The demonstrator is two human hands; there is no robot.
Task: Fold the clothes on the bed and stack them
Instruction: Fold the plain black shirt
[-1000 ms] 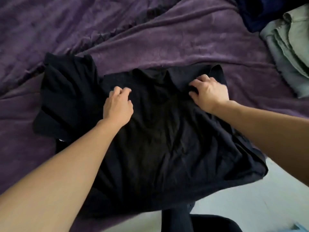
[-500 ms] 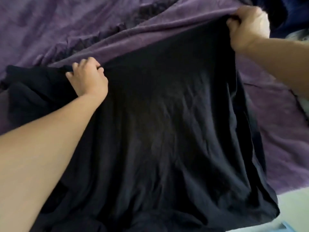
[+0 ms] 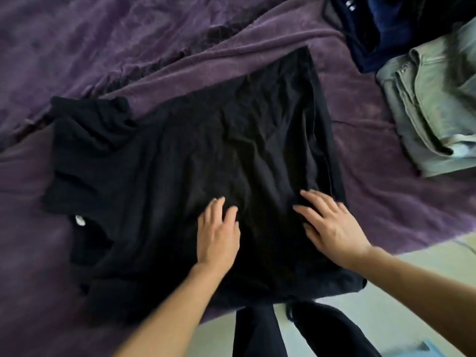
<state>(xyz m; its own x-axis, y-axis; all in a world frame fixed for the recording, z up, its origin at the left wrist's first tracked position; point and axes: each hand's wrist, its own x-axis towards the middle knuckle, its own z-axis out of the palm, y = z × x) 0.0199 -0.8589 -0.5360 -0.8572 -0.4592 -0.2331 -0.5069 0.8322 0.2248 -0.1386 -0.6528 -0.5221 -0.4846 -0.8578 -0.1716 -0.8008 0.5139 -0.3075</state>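
Both hands lie flat, fingers spread: left point(image 3: 217, 238), right point(image 3: 332, 228)

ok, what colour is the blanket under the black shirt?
Purple. The plush purple blanket shows best in the head view.

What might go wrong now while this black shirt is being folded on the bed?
The black shirt has its sleeve on the person's left bunched and wrinkled; folding over it would likely trap creases. Its near hem lies at the edge of the purple blanket, close to the left hand and right hand, so a tug toward the person might slide it off the bed.
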